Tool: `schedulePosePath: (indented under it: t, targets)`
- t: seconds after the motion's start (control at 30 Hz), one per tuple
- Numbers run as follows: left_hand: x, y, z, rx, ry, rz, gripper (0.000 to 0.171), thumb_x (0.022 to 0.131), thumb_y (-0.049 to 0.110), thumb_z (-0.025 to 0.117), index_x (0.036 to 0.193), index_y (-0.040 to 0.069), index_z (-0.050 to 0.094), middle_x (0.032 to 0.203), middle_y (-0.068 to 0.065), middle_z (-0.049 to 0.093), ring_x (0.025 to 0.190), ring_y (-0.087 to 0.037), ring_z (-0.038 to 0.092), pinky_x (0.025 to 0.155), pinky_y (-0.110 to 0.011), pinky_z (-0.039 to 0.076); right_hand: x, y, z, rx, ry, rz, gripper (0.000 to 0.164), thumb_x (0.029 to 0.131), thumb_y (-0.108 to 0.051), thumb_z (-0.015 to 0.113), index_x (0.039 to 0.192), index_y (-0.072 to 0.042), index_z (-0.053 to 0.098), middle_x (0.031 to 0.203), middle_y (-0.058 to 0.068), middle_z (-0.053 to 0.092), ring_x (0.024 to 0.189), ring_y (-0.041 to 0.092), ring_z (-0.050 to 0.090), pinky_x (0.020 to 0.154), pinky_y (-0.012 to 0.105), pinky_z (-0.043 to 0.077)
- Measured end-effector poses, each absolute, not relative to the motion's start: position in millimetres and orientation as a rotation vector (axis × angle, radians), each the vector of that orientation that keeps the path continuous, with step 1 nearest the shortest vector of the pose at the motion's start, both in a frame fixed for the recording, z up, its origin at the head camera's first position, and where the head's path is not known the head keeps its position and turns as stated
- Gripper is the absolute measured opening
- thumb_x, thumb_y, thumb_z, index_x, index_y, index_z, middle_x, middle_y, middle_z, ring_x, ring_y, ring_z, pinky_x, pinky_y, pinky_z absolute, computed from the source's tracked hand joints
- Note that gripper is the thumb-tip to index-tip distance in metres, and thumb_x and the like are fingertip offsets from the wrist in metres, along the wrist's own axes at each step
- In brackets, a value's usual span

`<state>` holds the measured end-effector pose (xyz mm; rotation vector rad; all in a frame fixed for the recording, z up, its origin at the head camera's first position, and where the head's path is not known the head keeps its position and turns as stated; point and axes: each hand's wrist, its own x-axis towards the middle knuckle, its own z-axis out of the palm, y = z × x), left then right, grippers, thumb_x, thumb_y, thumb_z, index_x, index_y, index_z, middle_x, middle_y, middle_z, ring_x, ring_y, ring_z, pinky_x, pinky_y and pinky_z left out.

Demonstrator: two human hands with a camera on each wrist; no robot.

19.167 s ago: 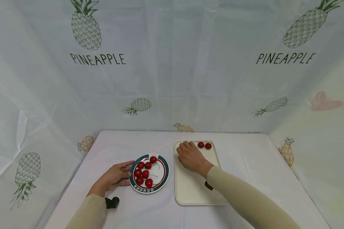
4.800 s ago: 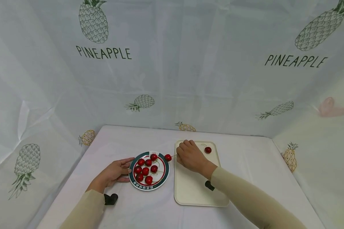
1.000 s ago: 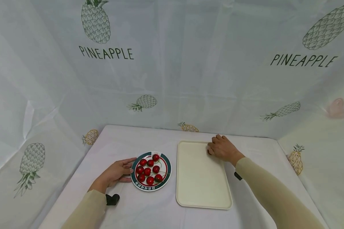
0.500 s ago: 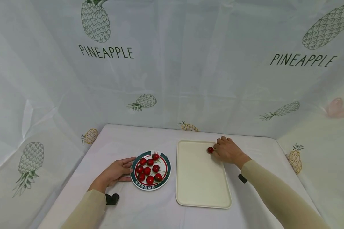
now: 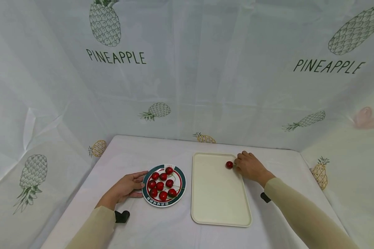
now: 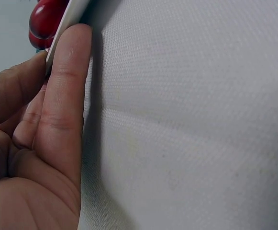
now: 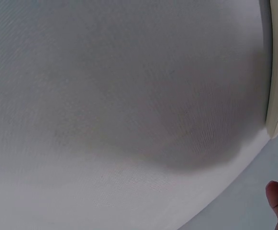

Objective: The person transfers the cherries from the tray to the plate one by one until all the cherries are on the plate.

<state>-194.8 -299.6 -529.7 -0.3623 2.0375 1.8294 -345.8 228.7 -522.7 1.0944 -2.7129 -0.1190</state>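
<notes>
My left hand [image 5: 127, 188] holds a round plate [image 5: 178, 199] with a dark green rim by its left edge. The left wrist view shows the thumb above the white rim and straight fingers [image 6: 64, 96] beneath it. Several red cherries [image 5: 163, 196] lie on the plate, some with thin stems. At the upper right corner of a cream tray [image 5: 218, 197], my right hand [image 5: 250, 166] has curled fingertips right at a single dark red cherry [image 5: 229, 165]. Its stem is hidden by the fingers. In the right wrist view, fingers show at the tray's edge.
A white cloth covers the table [image 5: 137, 148], with the plate left and the tray right of the middle. Behind and at both sides hangs a pale curtain [image 5: 199, 86] printed with pineapples.
Over the longer span, cherries have left the tray and the plate holds more. In the last second, my right hand has drawn rightward and slightly nearer, uncovering the cherry. The left hand stays put.
</notes>
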Motion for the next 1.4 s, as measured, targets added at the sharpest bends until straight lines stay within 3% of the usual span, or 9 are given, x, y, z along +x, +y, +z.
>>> schedulePosePath:
  t: [0.43, 0.73, 1.07, 1.4]
  targets:
    - [-195, -299, -532, -0.378, 2.052, 1.830, 0.059, 0.103, -0.001, 0.061, 0.159, 0.012, 0.048, 0.160, -0.024, 0.047, 0.102, -0.026, 0.077, 0.083, -0.044, 0.067, -347, 221, -520, 1.108, -2.673, -0.187, 0.019, 0.092, -0.012, 0.079, 0.109, -0.006, 0.075, 0.098, 0.005, 0.062, 0.093, 0.025, 0.050, 0.083, 0.041, 0.051]
    - [-195, -299, -533, -0.384, 2.064, 1.823, 0.059, 0.102, -0.001, 0.063, 0.158, 0.013, 0.049, 0.161, -0.025, 0.046, 0.100, -0.025, 0.077, 0.081, -0.044, 0.067, -350, 220, -523, 1.127, -2.625, -0.186, 0.008, 0.097, -0.013, 0.077, 0.093, -0.008, 0.072, 0.088, 0.001, 0.056, 0.087, 0.023, 0.046, 0.076, 0.037, 0.046]
    - [-196, -298, -531, -0.386, 2.065, 1.809, 0.059, 0.103, 0.000, 0.062, 0.159, 0.014, 0.049, 0.161, -0.025, 0.046, 0.102, -0.025, 0.076, 0.083, -0.043, 0.067, -346, 220, -520, 1.137, -2.575, -0.095, 0.007, 0.094, -0.013, 0.080, 0.091, -0.009, 0.074, 0.088, 0.000, 0.058, 0.086, 0.022, 0.047, 0.075, 0.035, 0.046]
    - [-195, -298, -531, -0.373, 2.073, 1.813, 0.059, 0.103, 0.000, 0.062, 0.159, 0.012, 0.049, 0.160, -0.026, 0.047, 0.100, -0.025, 0.077, 0.082, -0.044, 0.067, -344, 215, -520, 1.185, -2.448, -0.125, 0.009, 0.095, -0.010, 0.074, 0.090, -0.007, 0.067, 0.085, 0.002, 0.054, 0.082, 0.024, 0.045, 0.073, 0.035, 0.042]
